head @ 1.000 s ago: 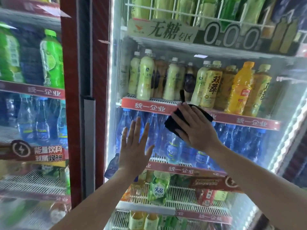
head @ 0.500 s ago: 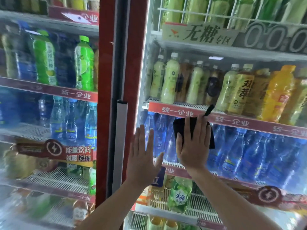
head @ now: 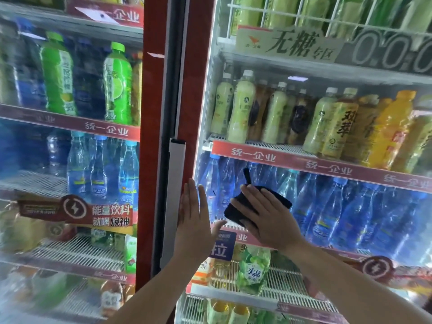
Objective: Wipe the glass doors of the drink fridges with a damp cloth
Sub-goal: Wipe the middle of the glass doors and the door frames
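Two hands on the right fridge's glass door (head: pixel 350 206). My right hand (head: pixel 268 220): fingers spread flat, pressing a dark cloth (head: pixel 236 208) against the pane, level with the blue water bottles (head: pixel 327 213). My left hand (head: pixel 195 220): open palm, empty, flat against the door's left edge, beside the red frame (head: pixel 196 90) and grey handle (head: pixel 171 195).
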{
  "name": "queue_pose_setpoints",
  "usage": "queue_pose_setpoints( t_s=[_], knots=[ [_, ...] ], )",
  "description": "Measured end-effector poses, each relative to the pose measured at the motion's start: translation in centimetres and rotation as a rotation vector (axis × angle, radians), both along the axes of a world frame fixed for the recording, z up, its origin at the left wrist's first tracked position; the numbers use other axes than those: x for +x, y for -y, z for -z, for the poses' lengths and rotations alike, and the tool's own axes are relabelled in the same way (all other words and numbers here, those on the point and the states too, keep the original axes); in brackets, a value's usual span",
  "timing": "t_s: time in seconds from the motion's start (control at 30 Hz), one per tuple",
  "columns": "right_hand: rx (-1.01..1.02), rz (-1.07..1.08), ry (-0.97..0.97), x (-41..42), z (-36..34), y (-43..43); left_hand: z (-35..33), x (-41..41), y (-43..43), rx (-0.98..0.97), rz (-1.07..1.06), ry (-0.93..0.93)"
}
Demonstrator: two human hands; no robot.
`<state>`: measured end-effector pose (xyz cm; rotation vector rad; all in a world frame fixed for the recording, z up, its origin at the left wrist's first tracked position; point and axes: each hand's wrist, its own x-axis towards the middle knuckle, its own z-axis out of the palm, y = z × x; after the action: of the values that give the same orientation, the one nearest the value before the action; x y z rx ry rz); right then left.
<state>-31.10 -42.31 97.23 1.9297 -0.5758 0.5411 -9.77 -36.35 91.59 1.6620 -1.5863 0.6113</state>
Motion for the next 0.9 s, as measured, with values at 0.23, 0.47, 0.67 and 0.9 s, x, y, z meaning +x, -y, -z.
queue_pose_setpoints(
  t_s=[0.23,0.47,0.67,0.9],
  knots=[
    [-0.134,-0.079,0.261,5.0,-12.2,0.3,-0.2,0.2,-1.4,-0.018,0.110,-0.072],
    [-0.185,-0.061,0.300,6.3,-12.9,0.0,-2.4,-0.2,-2.6,-0.077,0.213,-0.123],
    [0.040,-0.209,0.309,5.4,-13.6,-1.1,-7.9,-1.5,-1.8,-0.251,0.281,-0.047],
    [-0.076,-0.220,0.227,2.3,-13.9,-1.1,-12.2,-2.6,0.3,-0.346,0.269,0.179]
  ],
)
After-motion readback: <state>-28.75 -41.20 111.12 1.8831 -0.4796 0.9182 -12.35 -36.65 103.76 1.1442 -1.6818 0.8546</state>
